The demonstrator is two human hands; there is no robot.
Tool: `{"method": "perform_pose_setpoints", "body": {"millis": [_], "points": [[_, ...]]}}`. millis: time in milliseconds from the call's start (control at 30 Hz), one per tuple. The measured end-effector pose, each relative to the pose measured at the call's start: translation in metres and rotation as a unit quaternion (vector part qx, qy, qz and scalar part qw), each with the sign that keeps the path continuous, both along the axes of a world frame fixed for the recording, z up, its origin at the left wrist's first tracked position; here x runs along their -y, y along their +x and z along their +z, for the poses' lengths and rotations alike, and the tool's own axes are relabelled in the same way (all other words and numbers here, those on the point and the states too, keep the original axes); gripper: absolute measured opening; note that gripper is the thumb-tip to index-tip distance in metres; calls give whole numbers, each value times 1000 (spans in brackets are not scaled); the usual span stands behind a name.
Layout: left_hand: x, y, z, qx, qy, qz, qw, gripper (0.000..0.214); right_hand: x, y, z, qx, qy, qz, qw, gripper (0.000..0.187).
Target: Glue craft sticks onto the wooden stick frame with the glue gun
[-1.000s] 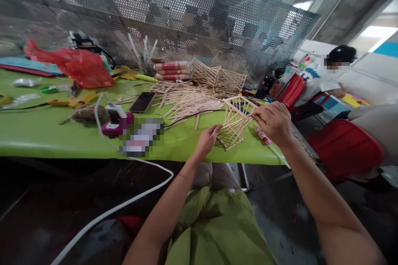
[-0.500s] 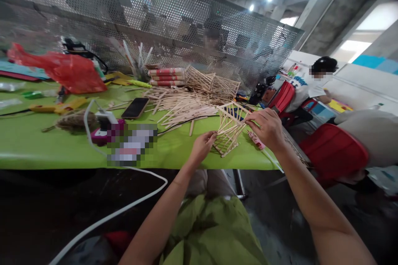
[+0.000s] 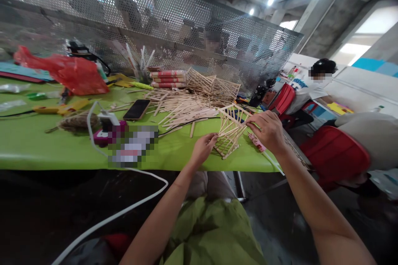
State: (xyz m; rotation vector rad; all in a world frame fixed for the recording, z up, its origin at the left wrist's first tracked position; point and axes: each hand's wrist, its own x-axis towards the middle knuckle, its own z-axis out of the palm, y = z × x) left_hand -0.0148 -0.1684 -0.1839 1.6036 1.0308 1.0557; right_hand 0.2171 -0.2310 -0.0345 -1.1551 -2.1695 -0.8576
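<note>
Between my hands is a small open frame of thin wooden sticks [image 3: 234, 132], its lower end on or close to the green table. My left hand [image 3: 203, 145] pinches its left side with thumb and fingers. At its upper right corner my right hand [image 3: 266, 129] grips a stick end between thumb and fingertips. A pink patterned tool, apparently a glue gun or hot pen [image 3: 256, 142], lies just below my right hand with a white cord. Behind the frame spreads a heap of loose wooden sticks [image 3: 186, 107].
Larger stick structures [image 3: 214, 85] and wrapped stick bundles [image 3: 168, 78] stand by the perforated metal screen [image 3: 174, 16]. Leftward lie a black phone [image 3: 137, 109], a purple power socket [image 3: 108, 133], a yellow glue gun [image 3: 62, 107] and a red plastic bag [image 3: 65, 70]. A person sits at right near red chairs [image 3: 337, 151].
The view has shifted very slightly. Both hands keep their hold on the stick frame, which has barely moved.
</note>
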Motion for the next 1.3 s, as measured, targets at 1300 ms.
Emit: {"method": "perform_pose_setpoints", "body": {"millis": [1300], "points": [[0, -2, -1, -37, 7, -11, 999, 39, 7, 10, 5, -323, -135, -5, 937, 37]]}}
